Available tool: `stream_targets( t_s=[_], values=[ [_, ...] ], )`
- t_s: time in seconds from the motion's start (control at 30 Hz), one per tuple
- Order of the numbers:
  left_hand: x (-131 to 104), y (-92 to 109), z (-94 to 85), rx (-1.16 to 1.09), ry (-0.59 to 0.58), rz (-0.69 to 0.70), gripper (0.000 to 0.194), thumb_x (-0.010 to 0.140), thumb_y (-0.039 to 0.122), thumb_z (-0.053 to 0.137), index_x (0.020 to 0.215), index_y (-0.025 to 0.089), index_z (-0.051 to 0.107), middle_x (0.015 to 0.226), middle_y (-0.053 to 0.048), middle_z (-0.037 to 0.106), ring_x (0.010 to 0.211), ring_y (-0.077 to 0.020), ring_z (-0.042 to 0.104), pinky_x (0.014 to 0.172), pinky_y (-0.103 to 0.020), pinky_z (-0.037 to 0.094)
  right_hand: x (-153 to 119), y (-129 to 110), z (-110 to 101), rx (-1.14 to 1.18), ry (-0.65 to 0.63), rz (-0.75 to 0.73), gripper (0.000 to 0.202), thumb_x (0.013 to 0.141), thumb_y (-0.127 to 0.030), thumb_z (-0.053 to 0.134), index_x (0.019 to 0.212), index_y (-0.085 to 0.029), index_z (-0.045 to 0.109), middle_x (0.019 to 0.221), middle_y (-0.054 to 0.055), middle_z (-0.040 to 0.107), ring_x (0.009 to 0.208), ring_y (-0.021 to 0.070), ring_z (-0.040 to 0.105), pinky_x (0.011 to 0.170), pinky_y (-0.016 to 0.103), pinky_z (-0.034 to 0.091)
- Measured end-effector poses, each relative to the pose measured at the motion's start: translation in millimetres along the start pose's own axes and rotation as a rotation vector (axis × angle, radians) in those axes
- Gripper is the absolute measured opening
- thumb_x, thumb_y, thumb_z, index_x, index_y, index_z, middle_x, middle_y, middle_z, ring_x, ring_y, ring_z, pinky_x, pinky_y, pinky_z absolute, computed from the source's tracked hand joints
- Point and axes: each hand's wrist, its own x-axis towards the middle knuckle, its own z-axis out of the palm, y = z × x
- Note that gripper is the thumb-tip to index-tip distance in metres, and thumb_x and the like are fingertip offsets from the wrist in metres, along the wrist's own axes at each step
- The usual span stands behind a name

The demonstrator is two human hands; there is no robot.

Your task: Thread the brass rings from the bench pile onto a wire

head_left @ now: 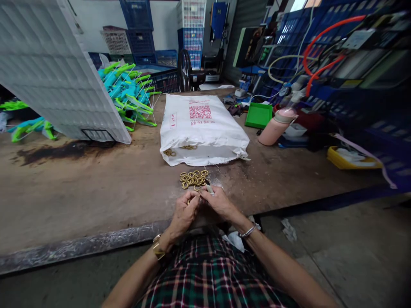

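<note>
My left hand (184,214) is closed at the table's front edge, with a brass-coloured ring (189,201) partly showing between its fingers. Touching it at the fingertips, my right hand (221,204) is closed around a small tool (209,188) with a pale body and a dark tip. The tool's kind is not clear, since the fingers cover most of it. Just beyond both hands lies a loose pile of brass-coloured rings (192,179). Behind the pile, a white woven sack (205,128) with red print lies flat, its open mouth towards me and more rings inside.
A white ribbed panel (64,64) stands on the left, beside a heap of green and blue plastic pieces (131,94). To the right are a green tray (258,115), a pink bottle (276,128) and a yellow tray (349,160). A black fan (189,72) stands behind.
</note>
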Motion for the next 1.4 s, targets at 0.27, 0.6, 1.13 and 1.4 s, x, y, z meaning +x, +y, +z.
stream_targets(
  t_s=[0.27, 0.6, 1.13, 1.4],
  values=[
    [-9, -3, -4.8, -0.256, -0.104, -0.175, 0.031, 0.074, 0.047, 0.058, 0.078, 0.018, 0.05, 0.054, 0.007, 0.044, 0.039, -0.0026, 0.032, 0.035, -0.014, 0.023, -5, 3, 7, 0.088, -0.03, 0.008, 0.024, 0.076, -0.038, 0.05, 0.065, -0.017, 0.051, 0.056, -0.006, 0.046, 0.051, 0.0069, 0.038, 0.051, 0.021, 0.031],
    [-16, -8, -2.0, -0.44, -0.078, -0.181, 0.029, 0.074, 0.042, 0.061, 0.074, 0.018, 0.045, 0.056, 0.007, 0.045, 0.04, -0.0024, 0.034, 0.034, -0.013, 0.023, -10, 15, 4, -0.136, 0.094, -0.077, 0.021, 0.082, -0.033, 0.043, 0.075, -0.018, 0.054, 0.058, -0.003, 0.05, 0.053, 0.0099, 0.044, 0.055, 0.023, 0.033],
    [-16, -17, -1.8, -0.169, 0.004, -0.064, 0.032, 0.077, 0.049, 0.056, 0.074, 0.019, 0.045, 0.051, 0.008, 0.043, 0.038, -0.0034, 0.033, 0.035, -0.015, 0.026, -24, 21, 7, -0.791, -0.016, -0.258, 0.026, 0.071, -0.009, 0.041, 0.09, -0.019, 0.055, 0.078, 0.003, 0.064, 0.068, 0.0147, 0.054, 0.06, 0.025, 0.03],
    [-15, -16, -1.6, -0.11, 0.009, -0.082, 0.036, 0.075, 0.052, 0.056, 0.072, 0.019, 0.043, 0.051, 0.008, 0.043, 0.038, -0.0034, 0.033, 0.036, -0.015, 0.026, -24, 16, 5, -0.763, -0.108, -0.221, 0.027, 0.073, -0.012, 0.04, 0.094, -0.02, 0.055, 0.074, 0.003, 0.063, 0.065, 0.0154, 0.053, 0.058, 0.026, 0.029]
  ],
)
